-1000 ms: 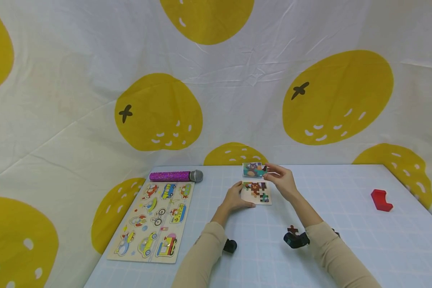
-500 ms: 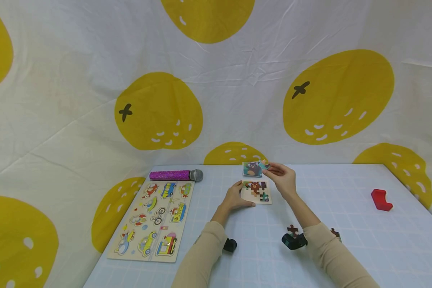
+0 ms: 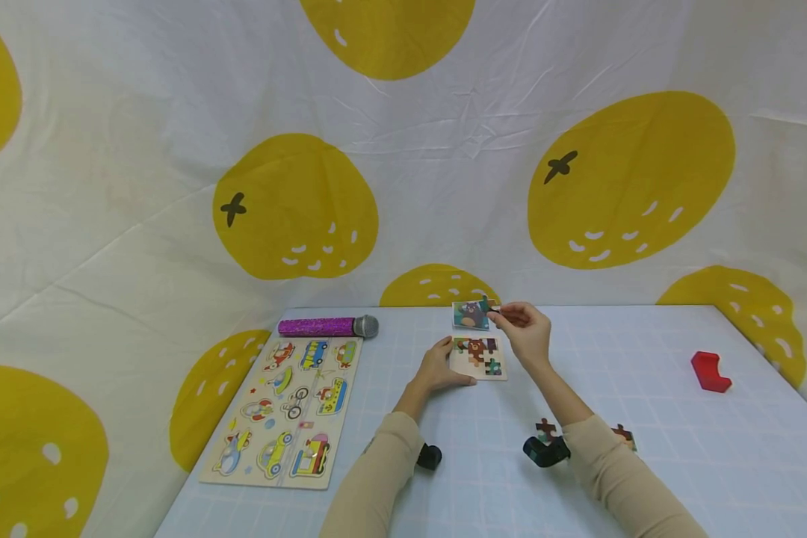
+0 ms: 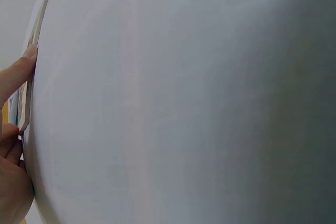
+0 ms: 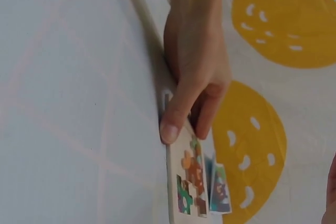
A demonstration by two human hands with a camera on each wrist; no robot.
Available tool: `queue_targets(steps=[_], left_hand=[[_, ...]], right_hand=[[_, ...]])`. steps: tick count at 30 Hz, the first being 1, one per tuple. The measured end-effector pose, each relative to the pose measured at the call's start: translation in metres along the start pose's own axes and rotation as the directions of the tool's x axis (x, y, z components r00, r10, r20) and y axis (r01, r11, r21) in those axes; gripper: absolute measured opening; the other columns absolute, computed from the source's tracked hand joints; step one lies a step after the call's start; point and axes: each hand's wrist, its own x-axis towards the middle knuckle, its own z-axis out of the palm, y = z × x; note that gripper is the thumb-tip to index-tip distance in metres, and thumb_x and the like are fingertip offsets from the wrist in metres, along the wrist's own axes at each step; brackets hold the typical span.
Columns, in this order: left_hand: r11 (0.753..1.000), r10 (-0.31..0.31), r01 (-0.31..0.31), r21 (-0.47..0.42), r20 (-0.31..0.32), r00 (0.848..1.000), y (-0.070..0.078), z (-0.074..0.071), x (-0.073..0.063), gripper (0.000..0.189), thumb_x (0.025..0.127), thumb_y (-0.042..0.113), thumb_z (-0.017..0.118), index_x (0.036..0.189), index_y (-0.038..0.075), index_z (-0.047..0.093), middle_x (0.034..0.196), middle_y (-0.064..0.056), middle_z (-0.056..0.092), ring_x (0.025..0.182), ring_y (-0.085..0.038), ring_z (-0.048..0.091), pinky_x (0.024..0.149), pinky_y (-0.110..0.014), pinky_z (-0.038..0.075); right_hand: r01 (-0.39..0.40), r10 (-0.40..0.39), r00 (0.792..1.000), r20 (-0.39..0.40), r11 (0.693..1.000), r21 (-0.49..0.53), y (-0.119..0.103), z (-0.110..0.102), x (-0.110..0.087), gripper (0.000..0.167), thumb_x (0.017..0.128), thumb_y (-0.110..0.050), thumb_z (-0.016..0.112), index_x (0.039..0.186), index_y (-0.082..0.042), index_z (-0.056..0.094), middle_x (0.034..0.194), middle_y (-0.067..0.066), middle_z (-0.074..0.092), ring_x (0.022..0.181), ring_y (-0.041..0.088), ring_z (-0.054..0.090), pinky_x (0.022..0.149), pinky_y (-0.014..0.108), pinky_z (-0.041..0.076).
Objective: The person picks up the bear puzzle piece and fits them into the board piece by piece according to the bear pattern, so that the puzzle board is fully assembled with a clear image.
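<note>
My left hand (image 3: pixel 437 370) grips a small wooden puzzle board (image 3: pixel 459 368) by its left side, thumb along the near edge. Bear puzzle pieces (image 3: pixel 476 351) sit in part of its recess, and bare wood shows beside them. Just behind the board is a picture card (image 3: pixel 469 315) of a bear. My right hand (image 3: pixel 527 332) pinches a jigsaw piece (image 3: pixel 487 304) between thumb and fingers, raised at the card's right side. In the right wrist view, the left hand (image 5: pixel 194 82) holds the board's edge; only a sliver of the right hand (image 5: pixel 331 198) shows.
Loose jigsaw pieces lie by the right forearm, one brown piece (image 3: pixel 545 429) left of the sleeve and another piece (image 3: pixel 624 435) right of it. A peg puzzle (image 3: pixel 282 418) and glittery purple microphone (image 3: pixel 326 327) are at left. A red block (image 3: pixel 711 372) lies far right.
My right hand has turned the pinched jigsaw piece, raising it at the card's right side. The right forearm has shifted slightly left, uncovering a loose piece. My left hand keeps its hold.
</note>
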Motion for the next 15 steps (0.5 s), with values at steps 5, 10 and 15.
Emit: queue_targets(steps=[5,10,15], left_hand=[[1.0,-0.015,0.015,-0.004,0.009,1.0,-0.001,0.001,0.001,0.096,0.066,0.041,0.084,0.14,-0.003,0.04,0.146,-0.017,0.039,0.134,-0.031,0.037,0.109,-0.038,0.033],[1.0,-0.008,0.008,-0.015,-0.001,1.0,0.0,0.0,0.0,0.097,0.066,0.04,0.085,0.14,-0.003,0.04,0.145,-0.018,0.039,0.134,-0.031,0.037,0.109,-0.038,0.033],[1.0,0.023,-0.023,0.005,-0.024,0.999,-0.001,0.0,-0.001,0.098,0.065,0.041,0.085,0.139,-0.005,0.04,0.144,-0.019,0.04,0.133,-0.032,0.038,0.108,-0.038,0.034]], right_hand=[[-0.089,0.09,0.996,-0.005,0.989,0.122,0.021,-0.001,0.002,0.019,0.082,0.008,0.065,0.096,0.02,0.059,0.081,0.021,0.069,0.065,0.006,0.067,0.061,0.02,0.056],[-0.3,0.298,0.954,0.035,0.949,0.099,0.029,-0.003,-0.004,0.025,0.087,0.006,0.061,0.108,0.019,0.057,0.079,0.004,0.071,0.066,0.009,0.068,0.065,0.023,0.057],[-0.513,0.538,0.83,0.149,0.84,-0.179,0.042,-0.003,-0.018,0.023,0.087,0.0,0.063,0.103,0.016,0.063,0.08,0.01,0.07,0.063,0.009,0.067,0.062,0.024,0.057]])
